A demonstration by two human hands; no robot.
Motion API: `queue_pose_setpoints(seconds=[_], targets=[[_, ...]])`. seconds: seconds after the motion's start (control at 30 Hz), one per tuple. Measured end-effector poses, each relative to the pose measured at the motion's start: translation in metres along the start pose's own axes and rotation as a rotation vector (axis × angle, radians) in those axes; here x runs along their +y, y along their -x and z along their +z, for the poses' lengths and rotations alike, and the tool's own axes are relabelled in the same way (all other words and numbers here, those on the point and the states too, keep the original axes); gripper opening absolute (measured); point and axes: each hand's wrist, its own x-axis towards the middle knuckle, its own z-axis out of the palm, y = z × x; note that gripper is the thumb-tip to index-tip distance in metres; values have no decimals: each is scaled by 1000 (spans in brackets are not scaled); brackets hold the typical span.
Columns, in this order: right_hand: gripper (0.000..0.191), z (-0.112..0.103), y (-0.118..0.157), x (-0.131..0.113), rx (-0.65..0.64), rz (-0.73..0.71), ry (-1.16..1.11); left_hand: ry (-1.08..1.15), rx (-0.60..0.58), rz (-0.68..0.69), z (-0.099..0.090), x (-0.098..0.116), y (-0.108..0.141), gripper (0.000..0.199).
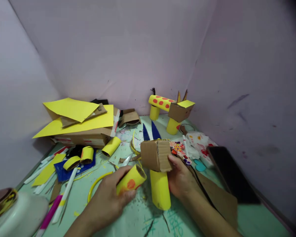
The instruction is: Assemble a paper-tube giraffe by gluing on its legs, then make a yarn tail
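My left hand is wrapped round a yellow paper tube with an orange dot, its open end facing up and right. My right hand grips the right side of a small cardboard box shaped as an animal's head, with two pointed blue ears rising behind it. A plain yellow tube extends below the box. The held tube is beside this one, with a narrow gap between them. Fingers behind the box are hidden.
A finished-looking spotted cardboard animal stands at the back. Yellow sheets lie on a flat carton at left. Short yellow tubes, scissors and markers are scattered leftward. A black phone lies at right.
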Motion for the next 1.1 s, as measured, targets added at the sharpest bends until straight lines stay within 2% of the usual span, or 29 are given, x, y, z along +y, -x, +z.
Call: queue_pose_setpoints(seconds=[0.1, 0.23, 0.4, 0.53, 0.73, 0.8, 0.9, 1.0, 1.1], targets=[[34, 0, 5, -4, -87, -22, 60, -353, 46, 63, 1, 5, 8, 46], [47, 2, 13, -7, -183, -32, 178, -574, 53, 122, -2, 11, 14, 46], [60, 9, 21, -5, -224, -94, 315, -678, 45, 119, -7, 22, 18, 45], [64, 12, 25, 0, -263, -144, 395, -736, 36, 69, -10, 31, 20, 42], [72, 7, 25, 9, -221, -164, 479, -758, -29, 100, -18, 43, 12, 35], [73, 4, 25, 10, -199, -169, 490, -730, -42, 104, -20, 47, 7, 33], [70, 3, 25, 9, -173, -181, 454, -559, -38, 95, -28, 50, 0, 28], [66, 9, 18, -1, -139, -208, 350, -256, -77, 52, -42, 47, -9, 23], [58, 21, 1, -13, -127, -220, 234, 155, -159, -116, -58, 36, -19, 26]])
